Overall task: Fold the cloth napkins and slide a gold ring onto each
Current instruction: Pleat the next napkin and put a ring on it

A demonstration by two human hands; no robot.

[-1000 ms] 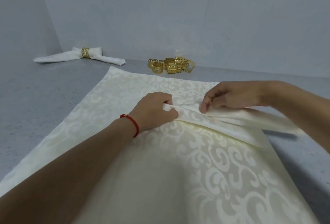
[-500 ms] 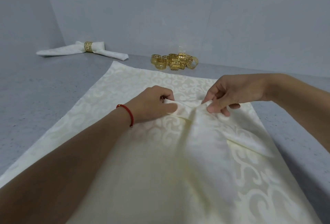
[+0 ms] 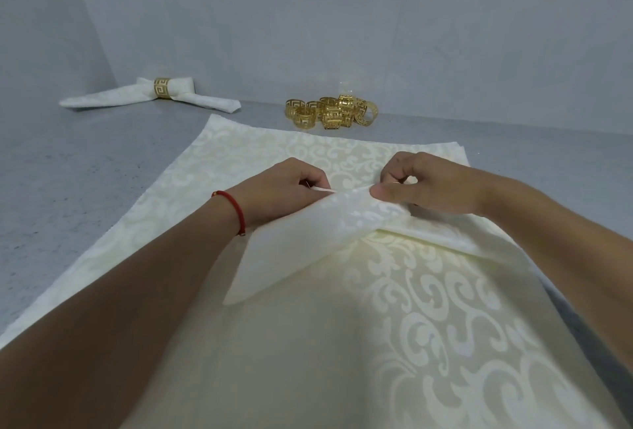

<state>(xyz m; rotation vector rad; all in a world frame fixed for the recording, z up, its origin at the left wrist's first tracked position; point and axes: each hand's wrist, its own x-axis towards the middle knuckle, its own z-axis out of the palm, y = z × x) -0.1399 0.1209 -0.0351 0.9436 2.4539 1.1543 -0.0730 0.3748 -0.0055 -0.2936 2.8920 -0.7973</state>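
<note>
Napkin [image 3: 394, 308] lies flat on the desk [image 3: 68, 172]. Left hand [image 3: 284, 192] and right hand [image 3: 421, 185] pinch its folded flap between them. Gold rings [image 3: 330, 113] sit at twelve o'clock.

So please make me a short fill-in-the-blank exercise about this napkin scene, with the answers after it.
1. Both the left hand and the right hand pinch the ____.
2. The folded napkin far left already wears one gold ____.
3. The loose rings lie in a pile near the ____.
4. The red bracelet sits on the ____ wrist.

Answers: napkin; ring; wall; left
</note>
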